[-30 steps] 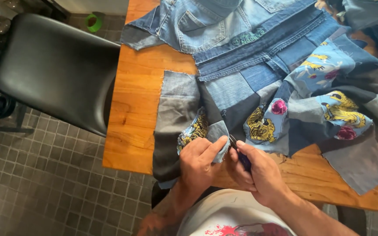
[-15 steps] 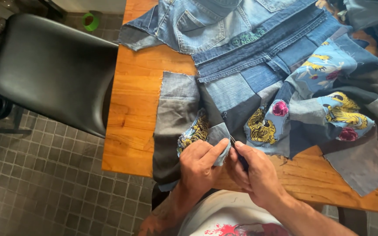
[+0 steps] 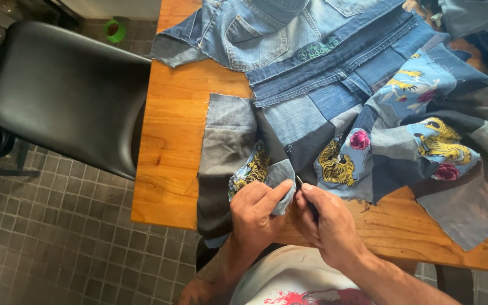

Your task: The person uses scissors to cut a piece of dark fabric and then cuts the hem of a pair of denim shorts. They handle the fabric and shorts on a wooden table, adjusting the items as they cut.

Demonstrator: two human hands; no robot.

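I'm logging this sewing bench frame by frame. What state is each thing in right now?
Patchwork denim piece: spread flat over the table, near edge hanging off.
Grey fabric flap: folded up, pinched by the left hand.
Small dark tool: held in the right hand, tip at the flap's seam.
Wooden table: left part bare.
Black chair: unoccupied, beside the table.
Green tape roll: lying on the floor.

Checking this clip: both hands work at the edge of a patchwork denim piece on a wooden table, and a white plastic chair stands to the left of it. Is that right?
Not quite. The chair left of the wooden table is black and padded, not white plastic, as the head view shows. The rest holds: the left hand and right hand work at the edge of the patchwork denim piece.
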